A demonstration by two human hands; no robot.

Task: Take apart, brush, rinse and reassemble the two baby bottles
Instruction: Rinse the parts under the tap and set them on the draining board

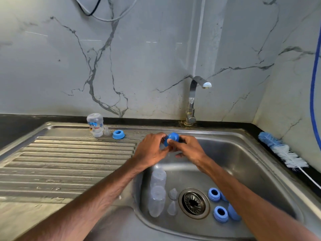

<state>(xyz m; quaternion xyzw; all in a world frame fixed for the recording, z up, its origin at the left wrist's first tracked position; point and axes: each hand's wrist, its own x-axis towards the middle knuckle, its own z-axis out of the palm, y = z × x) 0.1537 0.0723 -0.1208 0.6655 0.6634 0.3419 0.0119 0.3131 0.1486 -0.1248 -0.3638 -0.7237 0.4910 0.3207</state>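
both hands [171,146] pinch a rounded, glossy blue cap [172,138] over the sink [243,153], perhaps with a clear part beneath.

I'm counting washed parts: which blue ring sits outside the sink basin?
The drainboard ring, beside the upturned bottle; the far basin ring and near basin ring lie inside, right of the drain.

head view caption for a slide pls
Left hand and right hand grip a blue cap above the sink, a clear bottle lying inside.
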